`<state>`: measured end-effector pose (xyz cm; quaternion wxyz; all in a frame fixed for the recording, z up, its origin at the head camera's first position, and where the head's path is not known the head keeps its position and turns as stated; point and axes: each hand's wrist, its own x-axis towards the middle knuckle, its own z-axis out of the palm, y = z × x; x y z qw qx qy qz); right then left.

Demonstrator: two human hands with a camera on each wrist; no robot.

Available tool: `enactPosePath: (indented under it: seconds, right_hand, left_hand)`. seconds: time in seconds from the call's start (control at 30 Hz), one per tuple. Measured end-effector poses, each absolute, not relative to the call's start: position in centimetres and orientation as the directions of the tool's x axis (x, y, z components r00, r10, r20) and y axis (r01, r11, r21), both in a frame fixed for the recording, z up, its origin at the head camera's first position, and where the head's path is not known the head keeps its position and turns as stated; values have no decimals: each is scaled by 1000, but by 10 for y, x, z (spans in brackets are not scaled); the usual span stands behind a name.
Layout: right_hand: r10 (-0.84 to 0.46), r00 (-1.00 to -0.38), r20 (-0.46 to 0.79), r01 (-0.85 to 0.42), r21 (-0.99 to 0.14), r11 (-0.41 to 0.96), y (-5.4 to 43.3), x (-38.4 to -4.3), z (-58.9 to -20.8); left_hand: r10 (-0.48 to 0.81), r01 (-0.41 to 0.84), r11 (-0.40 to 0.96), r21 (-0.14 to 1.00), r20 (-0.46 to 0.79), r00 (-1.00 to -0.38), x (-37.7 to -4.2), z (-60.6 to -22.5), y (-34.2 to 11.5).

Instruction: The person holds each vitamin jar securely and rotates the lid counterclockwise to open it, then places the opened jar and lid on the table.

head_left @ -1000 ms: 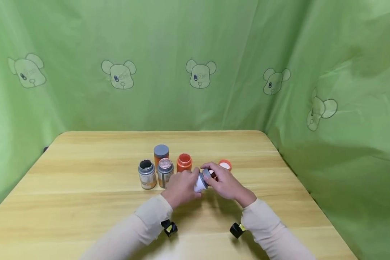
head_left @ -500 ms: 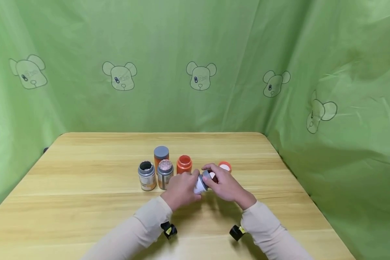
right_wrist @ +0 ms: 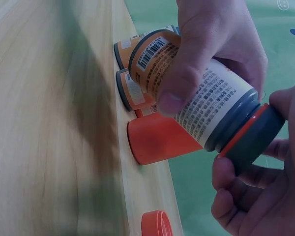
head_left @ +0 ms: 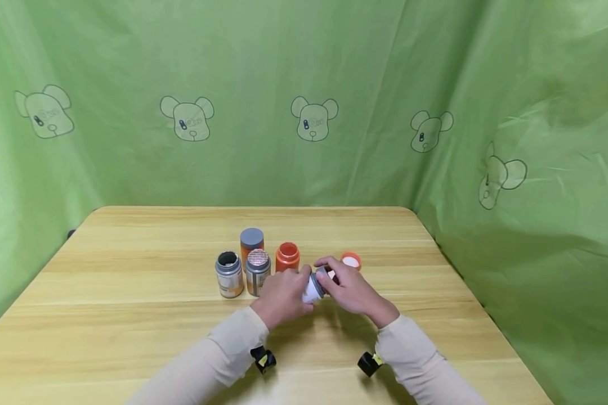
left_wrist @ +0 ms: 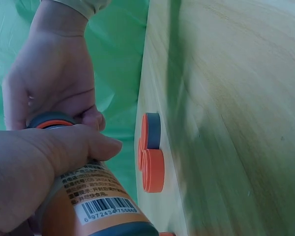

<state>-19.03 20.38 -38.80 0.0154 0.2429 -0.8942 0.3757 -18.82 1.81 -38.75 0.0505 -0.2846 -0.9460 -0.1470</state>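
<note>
My left hand [head_left: 282, 293] grips a small bottle [right_wrist: 211, 101] with a white and orange printed label, holding it tilted above the table. At the bottle's neck, the thumb and fingers of my right hand [head_left: 352, 288] pinch a dark grey cap [right_wrist: 258, 140] with an orange inner rim. The cap sits at the neck, with an orange band showing between it and the grey collar. In the left wrist view, my left thumb crosses the bottle near its shoulder and partly hides the cap.
Left of the hands stand an open grey-necked bottle [head_left: 229, 279], a foil-sealed bottle [head_left: 257, 278], a grey-capped orange bottle [head_left: 252, 238] and an open red bottle [head_left: 287, 256]. Loose caps lie beyond my right hand, including an orange cap [left_wrist: 154, 171] and a grey cap [left_wrist: 151, 131].
The head view has tilted slightly, so the table sits a little lower. Both hands keep their hold on the bottle and cap; the right fingers and cap have shifted only slightly.
</note>
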Motion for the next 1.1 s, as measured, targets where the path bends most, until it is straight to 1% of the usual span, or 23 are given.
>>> enactPosePath:
  seconds: [0.17,0.47,0.83,1.1]
  right_hand:
    - [-464,-854,234,-488,-669,561,205,-190,-386]
    - [-409,-887,215,-439,-666,603,201,-191,-387]
    - [-459,-849,263,-506,-656,561,204,-191,-387]
    - [-436,-856,279,-500,-663,557,206,-189,-385]
  left_hand:
    - [520,548,800,243,175,-836,-189,-388,18]
    - [525,557,791,252,188,-830,-189,-389,18]
    - [520,547,796,259,171,-837,-189,-388,19]
    - [514,542,798,264,175,-840,-189,-389,17]
